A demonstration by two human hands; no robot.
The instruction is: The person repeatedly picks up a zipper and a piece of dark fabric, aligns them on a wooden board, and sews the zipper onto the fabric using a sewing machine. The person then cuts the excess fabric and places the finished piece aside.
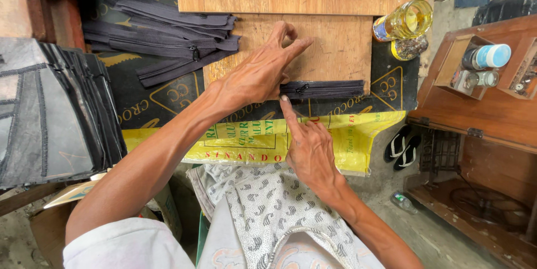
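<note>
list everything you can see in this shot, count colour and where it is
short black zipper piece with a metal slider: 1, black, at the near edge of the wooden board, under both hands
wooden work board: 1, light brown, centre of the bench
pile of loose black zippers: 1 pile, black, left of the board
stack of dark cut fabric panels: 1 stack, grey-black, far left
yellow woven plastic sack: 1, yellow, draped over the bench's near edge
clear bottle of yellow liquid: 1, lying right of the board
wooden sewing-machine table: 1, reddish brown, far right
black-and-white sandals: 1 pair, on the floor
left hand: pressing on the zipper's left end
right hand: forefinger touching the zipper's left end
</note>
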